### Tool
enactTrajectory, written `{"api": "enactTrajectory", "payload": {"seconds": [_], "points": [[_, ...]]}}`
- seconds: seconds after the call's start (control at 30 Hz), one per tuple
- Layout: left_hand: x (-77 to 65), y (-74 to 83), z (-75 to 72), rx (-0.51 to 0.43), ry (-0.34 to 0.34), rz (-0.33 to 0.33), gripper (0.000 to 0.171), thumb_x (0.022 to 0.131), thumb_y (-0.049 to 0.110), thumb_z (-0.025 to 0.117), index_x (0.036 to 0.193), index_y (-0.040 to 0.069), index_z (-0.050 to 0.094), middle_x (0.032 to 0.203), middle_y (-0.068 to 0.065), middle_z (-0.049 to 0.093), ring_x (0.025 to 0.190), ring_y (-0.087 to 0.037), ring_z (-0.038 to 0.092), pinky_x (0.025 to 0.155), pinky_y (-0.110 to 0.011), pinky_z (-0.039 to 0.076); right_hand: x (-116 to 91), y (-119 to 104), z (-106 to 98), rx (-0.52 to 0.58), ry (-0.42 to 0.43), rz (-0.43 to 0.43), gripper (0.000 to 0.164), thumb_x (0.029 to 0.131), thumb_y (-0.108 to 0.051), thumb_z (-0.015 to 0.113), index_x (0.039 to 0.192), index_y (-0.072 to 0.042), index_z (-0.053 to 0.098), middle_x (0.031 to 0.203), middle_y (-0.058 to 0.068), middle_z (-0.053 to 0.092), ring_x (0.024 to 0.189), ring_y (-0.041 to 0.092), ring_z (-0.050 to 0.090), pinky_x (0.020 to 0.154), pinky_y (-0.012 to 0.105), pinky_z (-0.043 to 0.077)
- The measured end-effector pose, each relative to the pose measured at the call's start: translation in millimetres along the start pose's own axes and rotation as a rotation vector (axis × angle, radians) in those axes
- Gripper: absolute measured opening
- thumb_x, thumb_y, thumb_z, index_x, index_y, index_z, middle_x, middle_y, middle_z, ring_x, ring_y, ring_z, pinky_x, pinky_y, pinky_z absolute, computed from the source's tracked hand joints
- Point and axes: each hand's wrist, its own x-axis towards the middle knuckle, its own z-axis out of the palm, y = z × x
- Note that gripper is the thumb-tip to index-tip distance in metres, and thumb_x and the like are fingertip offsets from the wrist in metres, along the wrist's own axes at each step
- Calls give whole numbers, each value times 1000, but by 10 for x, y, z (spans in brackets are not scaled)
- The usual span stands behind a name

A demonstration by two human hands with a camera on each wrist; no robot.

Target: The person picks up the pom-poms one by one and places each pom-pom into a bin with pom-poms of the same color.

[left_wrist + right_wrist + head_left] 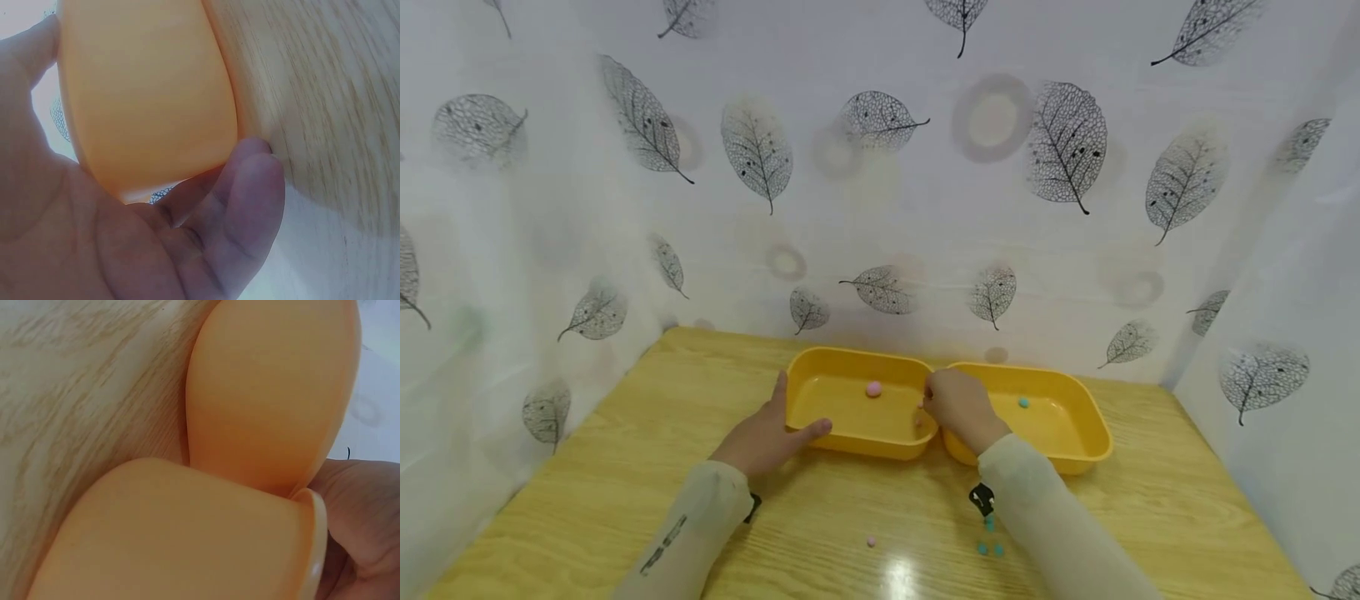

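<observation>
In the head view my left hand (767, 433) grips the left end of the left yellow plastic tray (850, 439). Its thumb lies over the front rim, and in the left wrist view curled fingers (253, 200) bear on the tray's end. My right hand (962, 406) is over the inner ends of both trays, knuckles up and fingers bent toward the left tray. Small pink bits (919, 422) show right by those fingertips; I cannot tell whether the fingers pinch one. A larger pink ball (873, 389) sits inside the left tray.
The right yellow tray (1078, 408), holding a teal ball (1024, 402), stands end to end with the left one. Nearer on the wood table (805, 533) lie a small pink ball (871, 542) and several teal pieces (982, 548). A leaf-print curtain (880, 208) rises behind.
</observation>
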Motion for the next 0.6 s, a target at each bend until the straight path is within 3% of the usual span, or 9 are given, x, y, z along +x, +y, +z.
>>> {"api": "enactTrajectory", "payload": {"seconds": [0.3, 0.5, 0.6], "points": [[-15, 32, 3, -5, -6, 0, 127, 87, 84, 53, 164, 8, -15, 168, -24, 18, 143, -49, 42, 112, -61, 39, -43, 3, -20, 4, 24, -10, 26, 93, -17, 77, 68, -15, 66, 65, -2, 61, 60, 15, 50, 55, 34, 45], [-12, 40, -8, -5, -11, -5, 127, 88, 83, 53, 164, 7, -15, 168, -25, 18, 143, -50, 41, 111, -63, 39, -227, -45, -159, 99, 90, 10, 5, 95, -19, 73, 92, -15, 76, 75, -5, 66, 64, 13, 55, 56, 33, 47], [-6, 38, -13, -3, -11, 2, 127, 88, 83, 53, 164, 8, -16, 168, -24, 17, 143, -50, 41, 111, -62, 39, -368, -66, -261, 176, 117, 22, 10, 97, -23, 72, 100, -14, 76, 71, -5, 57, 59, 13, 48, 53, 30, 39]]}}
